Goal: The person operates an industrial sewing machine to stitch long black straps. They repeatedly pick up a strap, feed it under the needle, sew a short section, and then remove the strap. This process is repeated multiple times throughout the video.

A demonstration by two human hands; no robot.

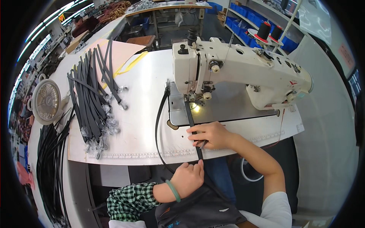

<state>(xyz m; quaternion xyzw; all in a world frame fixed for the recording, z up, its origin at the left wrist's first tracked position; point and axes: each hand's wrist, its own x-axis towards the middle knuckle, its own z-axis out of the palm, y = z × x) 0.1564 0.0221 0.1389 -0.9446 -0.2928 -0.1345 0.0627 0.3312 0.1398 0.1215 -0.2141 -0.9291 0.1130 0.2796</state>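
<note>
A narrow black strap (191,115) runs from under the presser foot of the white sewing machine (243,64) toward me, over the table's front edge. My left hand (188,177), with a green bangle on its wrist, is closed on the strap just off that edge. My right hand (213,136) grips the same strap on the tabletop, fingers bent over it. A small dark pointed piece, perhaps snips, shows beneath those fingers; its kind is unclear. Left of the needle, a loop of black strap (157,129) curves from the machine bed down behind my left hand.
Dark straps with clear-wrapped ends (91,102) lie piled on the table's left. More black straps (49,167) hang beyond, below a small fan (46,100). A printed ruler (140,155) lines the front edge. Thread spools (263,31) stand behind the machine; blue bins (239,26) fill shelves.
</note>
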